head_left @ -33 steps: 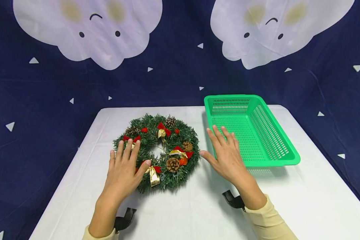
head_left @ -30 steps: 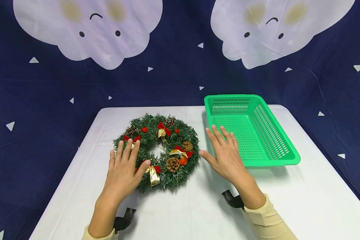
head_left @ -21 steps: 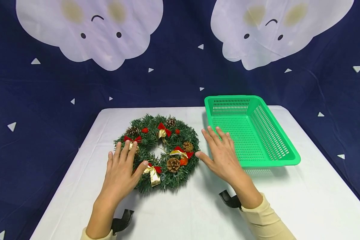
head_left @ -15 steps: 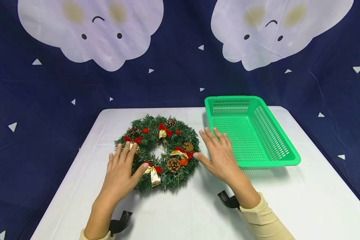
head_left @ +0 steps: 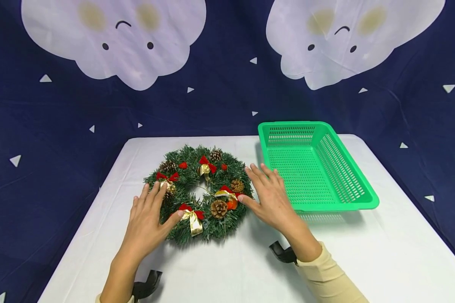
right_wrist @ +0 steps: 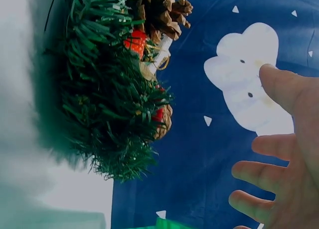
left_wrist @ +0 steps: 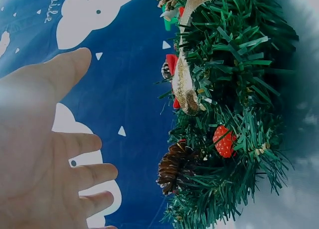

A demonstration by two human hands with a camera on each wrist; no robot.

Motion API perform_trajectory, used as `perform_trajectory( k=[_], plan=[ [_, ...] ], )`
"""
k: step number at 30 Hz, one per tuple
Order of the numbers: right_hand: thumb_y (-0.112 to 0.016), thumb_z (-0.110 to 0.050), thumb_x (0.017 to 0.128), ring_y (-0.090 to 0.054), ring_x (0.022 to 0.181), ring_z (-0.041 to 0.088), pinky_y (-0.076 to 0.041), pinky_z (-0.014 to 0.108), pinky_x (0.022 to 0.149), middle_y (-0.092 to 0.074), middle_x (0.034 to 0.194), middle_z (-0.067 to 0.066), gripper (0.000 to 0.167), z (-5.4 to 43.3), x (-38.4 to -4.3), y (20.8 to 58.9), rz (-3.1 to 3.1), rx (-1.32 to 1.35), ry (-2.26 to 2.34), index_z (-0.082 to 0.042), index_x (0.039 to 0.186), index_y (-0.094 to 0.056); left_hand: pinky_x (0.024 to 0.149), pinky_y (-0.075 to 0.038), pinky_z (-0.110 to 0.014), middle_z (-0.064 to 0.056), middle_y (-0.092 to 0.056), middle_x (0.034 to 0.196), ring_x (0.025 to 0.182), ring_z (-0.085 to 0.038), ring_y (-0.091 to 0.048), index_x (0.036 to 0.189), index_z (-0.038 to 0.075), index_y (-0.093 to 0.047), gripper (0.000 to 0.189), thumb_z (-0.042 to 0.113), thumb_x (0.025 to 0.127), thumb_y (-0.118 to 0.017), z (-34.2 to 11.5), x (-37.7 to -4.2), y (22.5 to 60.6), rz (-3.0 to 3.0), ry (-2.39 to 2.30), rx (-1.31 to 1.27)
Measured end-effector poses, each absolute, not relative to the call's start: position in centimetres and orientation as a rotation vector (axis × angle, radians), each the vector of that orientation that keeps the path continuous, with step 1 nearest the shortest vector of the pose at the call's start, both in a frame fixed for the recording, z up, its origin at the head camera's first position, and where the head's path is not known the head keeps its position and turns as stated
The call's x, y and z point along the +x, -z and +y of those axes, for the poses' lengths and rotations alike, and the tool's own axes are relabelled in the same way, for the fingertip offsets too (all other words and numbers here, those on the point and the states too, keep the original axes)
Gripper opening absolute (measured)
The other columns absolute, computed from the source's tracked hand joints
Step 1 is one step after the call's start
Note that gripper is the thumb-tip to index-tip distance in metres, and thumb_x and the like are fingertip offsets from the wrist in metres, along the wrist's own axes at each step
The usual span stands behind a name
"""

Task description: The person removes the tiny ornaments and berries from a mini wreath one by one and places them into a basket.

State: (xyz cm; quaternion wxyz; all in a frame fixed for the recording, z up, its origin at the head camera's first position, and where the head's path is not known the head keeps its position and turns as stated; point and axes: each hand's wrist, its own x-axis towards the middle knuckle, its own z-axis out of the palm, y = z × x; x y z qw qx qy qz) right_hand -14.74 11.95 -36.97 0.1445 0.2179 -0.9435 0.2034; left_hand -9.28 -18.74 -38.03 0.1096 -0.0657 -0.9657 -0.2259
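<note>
A green Christmas wreath (head_left: 197, 168) with pine cones, red-and-gold bows and red berries lies flat on the white table. My left hand (head_left: 145, 225) hovers over its near left side, fingers spread and straight. At its right edge hangs my right hand (head_left: 271, 202), also with straight, parted fingers. In the left wrist view the wreath (left_wrist: 234, 104) stands apart from my left hand (left_wrist: 45, 149), with a gap between. A gap also separates the wreath (right_wrist: 109, 94) from my right hand (right_wrist: 284, 154) in the right wrist view. Neither hand holds anything.
A green plastic basket (head_left: 349, 205) with slotted walls stands at the back right of the table (head_left: 220, 277), beyond my right hand. Behind the table hangs a dark blue cloth (head_left: 227, 105) printed with white clouds and triangles.
My right hand has moved left, from beside the basket to the wreath's right edge. My left hand has shifted slightly left and down. The wreath and basket have stayed in place.
</note>
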Motion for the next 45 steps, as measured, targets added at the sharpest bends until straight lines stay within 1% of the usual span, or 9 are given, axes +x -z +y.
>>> perform_trajectory(
  k=[6, 12, 20, 25, 33, 39, 45],
  plan=[
    [-0.061, -0.048, 0.087, -0.024, 0.144, 0.032, -0.013, 0.058, 0.117, -0.034, 0.153, 0.008, 0.075, 11.4, -14.7, 37.2, -2.703, 0.66, -0.625, -0.016, 0.149, -0.031, 0.117, -0.005, -0.061, -0.016, -0.021, 0.157, 0.149, -0.033, -0.003, 0.151, 0.015, -0.022, 0.083, 0.056, 0.087, -0.056, -18.7, -9.1, 38.1, -2.839, 0.678, -0.188],
    [-0.062, -0.046, 0.087, -0.027, 0.143, 0.033, -0.014, 0.058, 0.116, -0.035, 0.153, 0.008, 0.074, 11.0, -14.8, 37.5, -2.675, 0.685, -0.648, -0.013, 0.147, -0.034, 0.117, -0.004, -0.061, -0.017, -0.022, 0.157, 0.148, -0.034, -0.004, 0.152, 0.016, -0.022, 0.084, 0.055, 0.087, -0.057, -18.7, -9.0, 38.1, -2.83, 0.685, -0.189],
    [-0.061, -0.047, 0.087, -0.029, 0.142, 0.032, -0.016, 0.055, 0.117, -0.036, 0.152, 0.009, 0.074, 10.7, -15.0, 37.7, -2.662, 0.711, -0.629, -0.014, 0.147, -0.033, 0.117, -0.004, -0.06, -0.016, -0.022, 0.157, 0.148, -0.036, -0.006, 0.152, 0.017, -0.022, 0.084, 0.056, 0.087, -0.057, -18.7, -9.0, 38.2, -2.829, 0.68, -0.183],
    [-0.061, -0.047, 0.087, -0.03, 0.142, 0.031, -0.017, 0.054, 0.117, -0.037, 0.151, 0.008, 0.074, 10.4, -15.1, 37.8, -2.657, 0.732, -0.644, -0.012, 0.146, -0.035, 0.117, -0.004, -0.061, -0.016, -0.022, 0.157, 0.148, -0.035, -0.005, 0.152, 0.018, -0.02, 0.085, 0.056, 0.086, -0.057, -18.7, -9.0, 38.3, -2.83, 0.683, -0.181],
    [-0.064, -0.045, 0.086, -0.032, 0.141, 0.032, -0.02, 0.058, 0.115, -0.04, 0.15, 0.008, 0.073, 10.1, -15.0, 38.1, -2.634, 0.782, -0.698, -0.012, 0.145, -0.038, 0.116, -0.007, -0.061, -0.018, -0.024, 0.155, 0.148, -0.034, -0.005, 0.151, 0.015, -0.023, 0.084, 0.054, 0.086, -0.059, -18.7, -8.8, 38.6, -2.818, 0.702, -0.194],
    [-0.063, -0.047, 0.085, -0.031, 0.141, 0.03, -0.019, 0.055, 0.117, -0.037, 0.151, 0.006, 0.075, 9.6, -14.8, 38.3, -2.661, 0.818, -0.729, -0.013, 0.146, -0.036, 0.116, -0.007, -0.062, -0.017, -0.025, 0.155, 0.148, -0.035, -0.006, 0.151, 0.016, -0.024, 0.084, 0.054, 0.086, -0.06, -18.6, -8.9, 39.0, -2.819, 0.736, -0.218],
    [-0.069, -0.041, 0.083, -0.034, 0.14, 0.03, -0.024, 0.051, 0.117, -0.041, 0.149, 0.009, 0.076, 9.1, -14.9, 38.7, -2.621, 0.9, -0.815, -0.011, 0.145, -0.037, 0.116, -0.009, -0.06, -0.016, -0.027, 0.155, 0.148, -0.035, -0.01, 0.15, 0.015, -0.027, 0.083, 0.051, 0.084, -0.064, -18.4, -8.9, 39.1, -2.818, 0.717, -0.222]
  ],
)
